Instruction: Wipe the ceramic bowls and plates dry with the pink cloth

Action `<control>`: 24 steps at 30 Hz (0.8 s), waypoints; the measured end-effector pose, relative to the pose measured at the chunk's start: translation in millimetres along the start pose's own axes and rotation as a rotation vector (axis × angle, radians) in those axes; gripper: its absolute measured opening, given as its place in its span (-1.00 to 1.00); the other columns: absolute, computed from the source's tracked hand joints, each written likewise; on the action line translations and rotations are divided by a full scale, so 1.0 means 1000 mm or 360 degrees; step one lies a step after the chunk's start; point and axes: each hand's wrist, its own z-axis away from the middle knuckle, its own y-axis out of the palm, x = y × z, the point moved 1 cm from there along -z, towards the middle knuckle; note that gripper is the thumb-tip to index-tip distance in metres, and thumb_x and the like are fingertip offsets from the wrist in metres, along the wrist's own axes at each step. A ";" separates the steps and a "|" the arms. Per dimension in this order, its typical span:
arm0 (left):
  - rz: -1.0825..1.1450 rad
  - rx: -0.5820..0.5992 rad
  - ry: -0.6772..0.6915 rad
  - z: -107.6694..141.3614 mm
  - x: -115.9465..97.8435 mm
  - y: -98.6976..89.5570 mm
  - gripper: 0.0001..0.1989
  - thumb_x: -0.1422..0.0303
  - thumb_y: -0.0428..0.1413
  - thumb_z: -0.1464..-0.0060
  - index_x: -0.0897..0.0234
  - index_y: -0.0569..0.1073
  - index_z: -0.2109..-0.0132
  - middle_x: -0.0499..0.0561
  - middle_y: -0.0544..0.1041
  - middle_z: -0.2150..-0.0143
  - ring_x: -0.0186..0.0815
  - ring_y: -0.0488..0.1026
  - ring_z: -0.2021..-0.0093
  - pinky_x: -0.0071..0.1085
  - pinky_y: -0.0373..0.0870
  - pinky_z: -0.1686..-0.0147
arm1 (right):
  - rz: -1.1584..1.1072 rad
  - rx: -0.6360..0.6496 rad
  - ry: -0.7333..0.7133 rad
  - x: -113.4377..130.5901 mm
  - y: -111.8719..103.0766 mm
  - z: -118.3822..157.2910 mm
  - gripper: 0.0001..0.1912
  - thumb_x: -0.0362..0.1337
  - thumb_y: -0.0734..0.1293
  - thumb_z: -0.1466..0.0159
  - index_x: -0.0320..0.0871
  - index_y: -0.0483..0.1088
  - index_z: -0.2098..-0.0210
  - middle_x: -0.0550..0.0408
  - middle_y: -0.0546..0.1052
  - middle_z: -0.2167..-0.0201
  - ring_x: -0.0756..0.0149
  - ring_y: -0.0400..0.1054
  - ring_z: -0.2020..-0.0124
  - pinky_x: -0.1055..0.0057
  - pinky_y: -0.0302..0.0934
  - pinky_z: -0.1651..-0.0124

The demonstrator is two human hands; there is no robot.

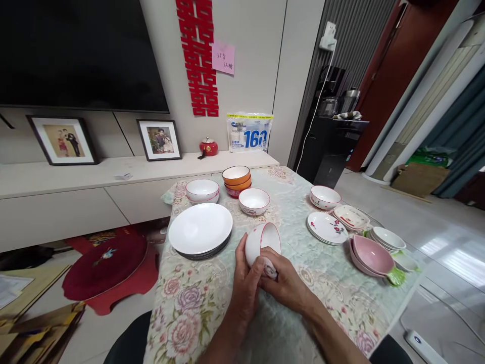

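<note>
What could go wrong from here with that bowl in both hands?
The tilted bowl, held between the left hand and right hand, might slip and chip. Swung forward, it could knock the upright bowl just beyond it. Moved left, it might clip the plate stack.

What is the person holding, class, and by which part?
A white red-rimmed bowl: the left hand cups its outer wall; the right hand grips near the rim.

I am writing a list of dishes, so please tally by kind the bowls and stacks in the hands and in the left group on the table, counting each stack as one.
Single bowls: 2 (held bowl, standing bowl)
Bowl stacks: 2 (white stack, orange-topped stack)
Plate stack: 1
Total: 5
</note>
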 end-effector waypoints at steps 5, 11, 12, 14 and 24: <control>0.0124 -0.0038 -0.0051 -0.005 0.003 -0.007 -0.23 0.18 0.19 -0.09 0.15 0.07 -0.36 0.19 0.29 -0.33 -0.05 0.22 -0.32 -0.18 0.21 -0.25 | 0.0610 0.0187 -0.0172 -0.011 -0.003 0.003 -0.73 -0.55 0.23 -0.19 -0.13 0.36 0.19 0.04 0.45 0.18 0.22 0.26 0.12 0.30 0.15 0.04; 0.0052 -0.0013 0.0008 -0.002 0.001 -0.001 -0.10 0.18 0.26 0.00 0.14 0.00 -0.39 0.21 0.24 -0.36 -0.02 0.22 -0.32 -0.16 0.21 -0.25 | 0.0546 -0.0018 -0.0156 -0.017 0.006 0.005 -0.87 -0.47 0.24 -0.26 -0.14 0.36 0.30 0.08 0.44 0.31 0.28 0.28 0.25 0.39 0.15 0.19; 0.0018 0.0001 0.0035 -0.002 0.000 0.000 -0.07 0.19 0.27 0.02 0.15 -0.01 -0.40 0.21 0.22 -0.37 -0.01 0.20 -0.33 -0.17 0.22 -0.25 | 0.0418 -0.0105 -0.0126 -0.016 0.007 0.005 -0.91 -0.43 0.25 -0.28 -0.13 0.35 0.32 0.11 0.42 0.34 0.31 0.27 0.30 0.41 0.15 0.23; -0.0037 0.0023 0.0069 -0.001 -0.001 0.003 -0.08 0.19 0.27 0.02 0.16 -0.01 -0.40 0.20 0.17 -0.40 0.00 0.16 -0.35 -0.19 0.22 -0.25 | 0.0148 -0.0232 -0.0038 -0.010 0.008 0.003 -0.95 -0.37 0.27 -0.30 -0.13 0.35 0.31 0.15 0.39 0.37 0.36 0.26 0.35 0.45 0.14 0.28; 0.0194 -0.0039 -0.0107 -0.004 0.002 -0.006 -0.20 0.18 0.20 -0.09 0.12 0.02 -0.38 0.19 0.28 -0.34 -0.03 0.26 -0.30 -0.15 0.19 -0.26 | 0.0405 0.0168 -0.0201 -0.007 -0.003 0.002 -0.77 -0.49 0.26 -0.22 -0.10 0.37 0.17 0.05 0.45 0.17 0.23 0.29 0.11 0.31 0.20 0.04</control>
